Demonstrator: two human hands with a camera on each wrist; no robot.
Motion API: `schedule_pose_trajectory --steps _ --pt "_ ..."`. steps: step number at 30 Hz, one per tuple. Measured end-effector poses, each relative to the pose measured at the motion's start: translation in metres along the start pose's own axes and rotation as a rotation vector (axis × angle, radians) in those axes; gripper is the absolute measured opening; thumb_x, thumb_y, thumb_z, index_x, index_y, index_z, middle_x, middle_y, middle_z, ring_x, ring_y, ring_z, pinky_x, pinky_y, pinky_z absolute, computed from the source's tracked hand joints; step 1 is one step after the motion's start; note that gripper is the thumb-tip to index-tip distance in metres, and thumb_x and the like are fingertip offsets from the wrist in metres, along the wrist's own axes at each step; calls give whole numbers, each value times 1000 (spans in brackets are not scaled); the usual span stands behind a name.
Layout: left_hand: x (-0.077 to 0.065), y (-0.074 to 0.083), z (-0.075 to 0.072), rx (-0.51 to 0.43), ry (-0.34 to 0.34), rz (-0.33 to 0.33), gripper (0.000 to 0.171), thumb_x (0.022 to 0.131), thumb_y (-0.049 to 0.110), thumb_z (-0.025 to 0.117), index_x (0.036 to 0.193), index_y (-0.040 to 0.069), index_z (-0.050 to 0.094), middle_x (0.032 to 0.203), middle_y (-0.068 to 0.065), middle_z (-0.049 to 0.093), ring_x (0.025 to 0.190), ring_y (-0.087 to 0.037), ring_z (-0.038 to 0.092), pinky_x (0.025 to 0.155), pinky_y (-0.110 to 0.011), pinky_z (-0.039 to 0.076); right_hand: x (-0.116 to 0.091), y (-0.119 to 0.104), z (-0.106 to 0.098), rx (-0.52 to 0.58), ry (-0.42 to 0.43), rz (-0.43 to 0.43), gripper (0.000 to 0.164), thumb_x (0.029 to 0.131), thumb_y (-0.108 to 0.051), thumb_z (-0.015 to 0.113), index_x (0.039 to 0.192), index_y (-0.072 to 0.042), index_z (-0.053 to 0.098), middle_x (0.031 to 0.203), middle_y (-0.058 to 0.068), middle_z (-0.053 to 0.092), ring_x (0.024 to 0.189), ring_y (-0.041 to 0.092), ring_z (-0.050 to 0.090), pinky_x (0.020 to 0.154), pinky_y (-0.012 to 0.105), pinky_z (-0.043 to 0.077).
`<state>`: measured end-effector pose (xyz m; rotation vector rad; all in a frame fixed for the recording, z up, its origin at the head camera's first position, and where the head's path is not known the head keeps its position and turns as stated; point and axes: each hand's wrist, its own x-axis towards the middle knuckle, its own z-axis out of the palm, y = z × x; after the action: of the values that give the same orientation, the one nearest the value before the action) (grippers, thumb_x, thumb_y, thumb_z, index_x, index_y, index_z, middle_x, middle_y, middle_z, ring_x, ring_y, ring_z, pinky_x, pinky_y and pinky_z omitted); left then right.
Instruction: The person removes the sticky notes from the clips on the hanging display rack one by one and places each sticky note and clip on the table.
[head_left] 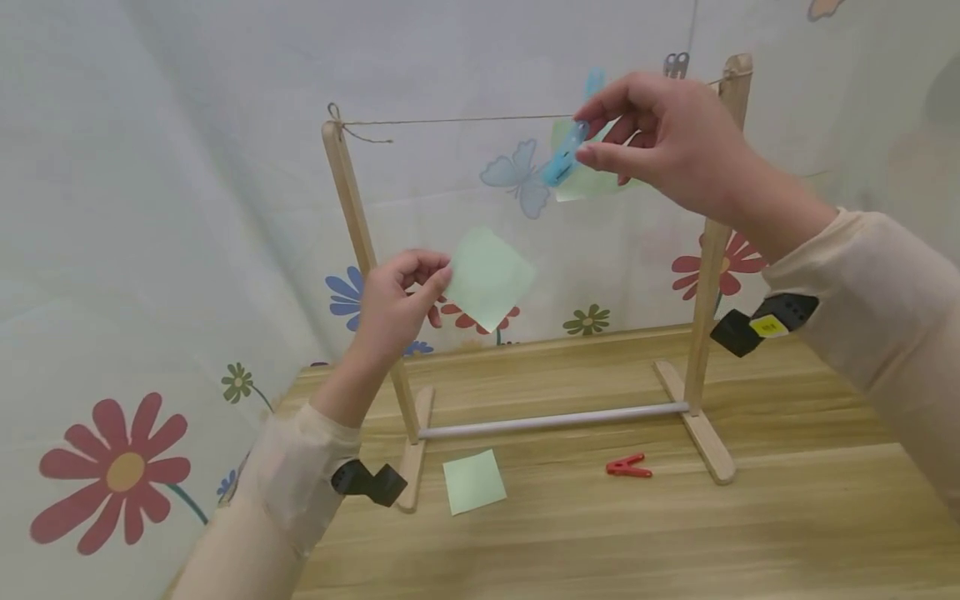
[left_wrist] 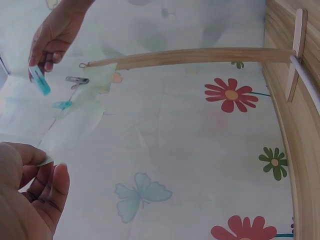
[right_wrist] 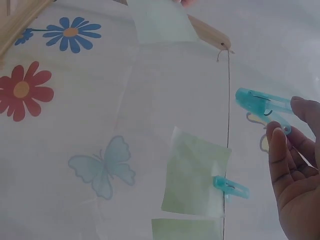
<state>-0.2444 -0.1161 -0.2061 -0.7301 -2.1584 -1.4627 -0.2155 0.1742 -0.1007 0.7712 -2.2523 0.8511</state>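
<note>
My left hand (head_left: 401,296) pinches a pale green paper square (head_left: 491,279) by one corner, below the twine line (head_left: 465,119). Up at the line, my right hand (head_left: 667,137) holds a light blue clothespin (head_left: 565,157) by its handle ends, between thumb and fingers. In the right wrist view the clothespin's tip lies beside the twine. A green paper (right_wrist: 195,172) hangs there under another blue clothespin (right_wrist: 231,187), with part of a second green sheet (right_wrist: 187,230) beyond it. A grey clothespin (head_left: 676,65) sits farther right, partly behind my right hand.
The twine runs between two wooden posts (head_left: 348,192) joined by a white rod (head_left: 555,421). On the wooden table (head_left: 570,542) lie another green paper square (head_left: 476,482) and a red clothespin (head_left: 629,467). A flower-print cloth (head_left: 225,167) hangs behind.
</note>
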Motion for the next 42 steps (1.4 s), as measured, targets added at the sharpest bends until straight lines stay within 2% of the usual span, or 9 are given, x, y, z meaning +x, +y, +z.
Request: schedule_pose_trajectory --steps 4,11,15,19,26,29,33,36,42 --pt "-6 -1 1 -16 -26 3 17 93 6 61 103 -7 66 79 -11 62 55 -7 57 44 -23 51 -9 2 1 10 2 -6 32 88 -19 69 117 -7 63 88 -17 64 67 4 61 60 10 49" --pt "-17 -5 0 -26 -44 -5 15 91 3 62 100 -7 66 77 -6 60 57 -9 54 44 -24 50 -23 8 5 81 0 -12 31 87 -14 71 115 -5 64 87 -18 66 64 4 61 58 11 49" --pt "-23 -10 1 -25 -51 -17 14 90 4 64 100 -6 67 82 -8 63 60 -10 54 44 -23 50 -33 12 10 135 -17 3 31 87 -12 70 116 -4 64 92 -16 67 65 5 61 58 12 48" --pt "-29 -16 2 -22 -70 -23 14 90 5 64 99 -6 66 84 -8 63 62 -10 54 45 -22 50 -44 16 14 158 -43 35 33 88 -13 70 120 -6 63 90 -18 67 66 7 59 58 13 47" --pt "-38 -25 4 -20 -92 -55 13 90 5 64 98 -5 66 79 -7 60 60 -11 54 45 -23 50 -59 25 22 130 -69 87 33 89 -20 70 120 -10 64 86 -16 68 67 7 58 53 16 47" --pt "-42 -30 5 -15 -101 -80 13 91 7 64 98 -3 66 78 -4 60 57 -12 53 45 -23 50 -65 29 27 140 -77 90 31 88 -17 69 118 -9 65 84 -15 67 66 7 57 50 17 46" --pt "-48 -37 7 -2 -117 -101 13 91 8 65 100 -2 66 76 -2 58 54 -10 52 45 -22 50 -74 35 33 158 -92 85 29 89 -12 69 117 -6 65 81 -16 65 66 6 59 54 15 47" --pt "-51 -40 8 -10 -125 -101 14 90 8 65 100 -2 66 78 -5 59 54 -10 53 45 -22 50 -80 39 37 174 -101 65 29 88 -10 68 117 -5 65 83 -14 65 67 6 59 58 14 49" --pt "-56 -45 9 -31 -148 -113 15 90 6 65 101 -3 66 83 -15 62 59 -9 55 45 -22 51 -92 44 44 187 -105 55 29 87 -6 69 116 -5 65 84 -9 64 67 6 58 57 15 48"
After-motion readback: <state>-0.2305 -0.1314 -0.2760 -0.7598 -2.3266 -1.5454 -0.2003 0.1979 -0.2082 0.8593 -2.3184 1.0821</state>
